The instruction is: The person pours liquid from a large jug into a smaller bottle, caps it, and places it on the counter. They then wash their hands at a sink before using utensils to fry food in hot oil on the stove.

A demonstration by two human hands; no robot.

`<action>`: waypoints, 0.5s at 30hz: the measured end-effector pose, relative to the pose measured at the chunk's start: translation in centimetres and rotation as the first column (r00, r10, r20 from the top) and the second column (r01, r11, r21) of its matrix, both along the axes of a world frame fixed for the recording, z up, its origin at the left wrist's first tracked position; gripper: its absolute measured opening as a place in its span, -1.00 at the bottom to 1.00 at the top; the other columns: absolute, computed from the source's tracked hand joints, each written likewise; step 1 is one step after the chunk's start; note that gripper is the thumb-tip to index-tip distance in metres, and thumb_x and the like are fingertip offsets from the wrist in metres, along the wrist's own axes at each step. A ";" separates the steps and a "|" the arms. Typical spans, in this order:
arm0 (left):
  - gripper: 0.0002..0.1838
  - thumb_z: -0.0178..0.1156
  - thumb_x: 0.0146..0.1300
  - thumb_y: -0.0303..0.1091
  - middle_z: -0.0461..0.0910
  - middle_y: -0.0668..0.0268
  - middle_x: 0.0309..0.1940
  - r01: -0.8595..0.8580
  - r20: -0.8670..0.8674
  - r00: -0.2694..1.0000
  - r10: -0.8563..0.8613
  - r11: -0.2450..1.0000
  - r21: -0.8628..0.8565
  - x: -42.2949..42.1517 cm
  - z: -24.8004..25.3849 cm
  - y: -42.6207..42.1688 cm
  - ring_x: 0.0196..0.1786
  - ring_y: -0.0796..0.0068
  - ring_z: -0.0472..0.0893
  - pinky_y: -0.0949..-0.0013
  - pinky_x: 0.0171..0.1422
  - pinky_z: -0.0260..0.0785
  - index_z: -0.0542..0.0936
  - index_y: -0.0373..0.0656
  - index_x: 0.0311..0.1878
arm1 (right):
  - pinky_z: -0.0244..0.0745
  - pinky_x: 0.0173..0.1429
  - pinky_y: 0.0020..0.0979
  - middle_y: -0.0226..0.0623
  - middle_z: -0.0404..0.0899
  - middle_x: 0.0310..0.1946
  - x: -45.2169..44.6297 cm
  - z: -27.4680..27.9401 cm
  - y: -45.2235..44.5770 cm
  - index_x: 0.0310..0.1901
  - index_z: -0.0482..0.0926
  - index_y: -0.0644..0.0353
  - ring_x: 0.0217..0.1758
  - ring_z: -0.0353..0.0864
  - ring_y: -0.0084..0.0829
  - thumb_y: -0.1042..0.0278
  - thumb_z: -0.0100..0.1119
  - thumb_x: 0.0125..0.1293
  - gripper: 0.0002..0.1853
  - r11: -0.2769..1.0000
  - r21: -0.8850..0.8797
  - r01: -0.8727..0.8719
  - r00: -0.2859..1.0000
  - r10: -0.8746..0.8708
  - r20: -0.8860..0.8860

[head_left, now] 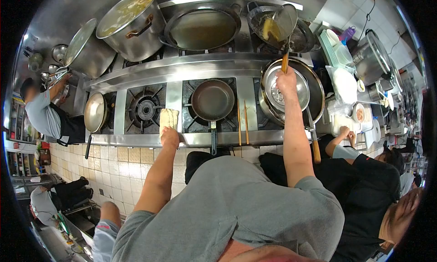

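Note:
My right hand (287,82) grips the wooden handle of a mesh strainer (290,17), whose basket is raised over a dark wok (256,17) at the back right. Yellow food (271,30) shows beside the mesh; whether it touches it, I cannot tell. Beneath that hand, a metal bowl-shaped ladle with a wooden handle (316,148) rests across a large pot (317,82). My left hand (170,138) is closed on the near end of a folded pale cloth (169,118) at the stove's front edge. To its right sits a dark frying pan (213,99).
Long chopsticks (246,123) lie beside the pan. An open burner (145,108) and another pan (94,111) are on the left. Behind stand a wide pan of liquid (202,30) and tall stockpots (132,23). Co-workers stand at left (43,109) and close at right (364,180).

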State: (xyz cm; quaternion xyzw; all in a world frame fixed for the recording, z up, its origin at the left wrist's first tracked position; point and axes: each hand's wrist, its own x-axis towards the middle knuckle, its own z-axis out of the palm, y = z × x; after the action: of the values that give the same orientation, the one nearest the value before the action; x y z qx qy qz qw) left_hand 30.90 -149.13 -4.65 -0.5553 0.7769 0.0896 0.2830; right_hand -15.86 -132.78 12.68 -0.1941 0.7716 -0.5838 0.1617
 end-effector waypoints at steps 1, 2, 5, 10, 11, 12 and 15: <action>-0.51 0.00 0.46 -0.39 0.25 -0.05 0.52 0.000 -0.001 1.000 0.000 1.000 0.001 0.1 -0.4 0.0 0.54 0.09 0.34 0.21 0.44 0.43 0.37 -0.32 0.41 | 0.35 -0.61 -0.37 -0.36 0.42 -0.64 -0.1 -0.2 0.0 -0.22 0.47 0.26 -0.68 0.42 -0.49 0.44 0.08 0.35 -0.92 1.000 0.001 0.000 1.000 0.000 -0.001; -0.52 0.00 0.47 -0.38 0.28 -0.03 0.50 -0.004 -0.015 1.000 0.004 0.999 -0.032 0.2 -0.9 0.0 0.52 0.09 0.36 0.21 0.42 0.45 0.39 -0.32 0.39 | 0.39 -0.60 -0.36 -0.33 0.47 -0.56 -0.1 -0.2 0.0 -0.18 0.48 0.28 -0.64 0.45 -0.48 0.46 0.06 0.37 -0.91 1.000 -0.015 -0.005 0.998 0.006 0.059; -0.53 0.00 0.47 -0.36 0.31 -0.02 0.47 -0.002 -0.017 1.000 0.001 0.999 -0.048 0.4 -1.7 -0.4 0.51 0.09 0.37 0.20 0.41 0.46 0.40 -0.32 0.39 | 0.41 -0.57 -0.36 -0.30 0.50 -0.50 -0.2 -0.2 0.1 -0.16 0.47 0.28 -0.61 0.47 -0.49 0.46 0.05 0.42 -0.91 0.994 -0.102 -0.041 0.975 0.062 0.215; -0.52 0.00 0.46 -0.35 0.31 -0.03 0.48 0.069 0.045 0.997 -0.068 0.997 -0.027 0.5 -1.9 -0.5 0.51 0.10 0.38 0.21 0.40 0.47 0.39 -0.32 0.39 | 0.37 -0.51 -0.43 -0.35 0.45 -0.56 -1.3 -0.5 0.1 -0.20 0.46 0.27 -0.61 0.41 -0.51 0.39 0.07 0.49 -0.87 0.939 -0.339 -0.053 0.872 0.209 0.443; -0.51 0.00 0.46 -0.36 0.29 -0.04 0.49 0.068 0.038 0.997 -0.067 0.997 -0.035 0.7 -2.4 -0.6 0.52 0.09 0.37 0.21 0.40 0.47 0.38 -0.32 0.41 | 0.37 -0.50 -0.43 -0.34 0.44 -0.54 -1.3 -0.3 0.1 -0.20 0.46 0.28 -0.60 0.40 -0.52 0.37 0.08 0.50 -0.85 0.909 -0.417 0.009 0.819 0.233 0.525; -0.50 0.00 0.46 -0.37 0.27 -0.04 0.51 0.067 0.031 0.997 -0.066 0.997 -0.043 0.9 -2.9 -0.8 0.52 0.09 0.37 0.21 0.41 0.47 0.37 -0.33 0.42 | 0.36 -0.49 -0.43 -0.34 0.44 -0.53 -1.3 -0.1 0.1 -0.19 0.46 0.28 -0.59 0.38 -0.52 0.36 0.09 0.52 -0.84 0.872 -0.484 0.078 0.757 0.263 0.597; -0.47 0.00 0.46 -0.37 0.21 -0.05 0.54 0.115 0.059 0.992 -0.114 0.993 -0.016 1.2 -3.7 -1.3 0.54 0.06 0.35 0.20 0.42 0.45 0.33 -0.33 0.45 | 0.37 -0.48 -0.41 -0.30 0.46 -0.47 -1.7 -0.6 0.1 -0.20 0.46 0.30 -0.54 0.40 -0.52 0.33 0.09 0.54 -0.80 0.768 -0.617 0.172 0.632 0.395 0.667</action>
State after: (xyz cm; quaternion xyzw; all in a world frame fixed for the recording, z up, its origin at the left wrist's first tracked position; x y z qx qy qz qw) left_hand 32.14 -150.41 -8.30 -0.5147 0.7998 0.0497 0.3048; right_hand -17.57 -132.69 12.09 -0.0206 0.3710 -0.8193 0.4367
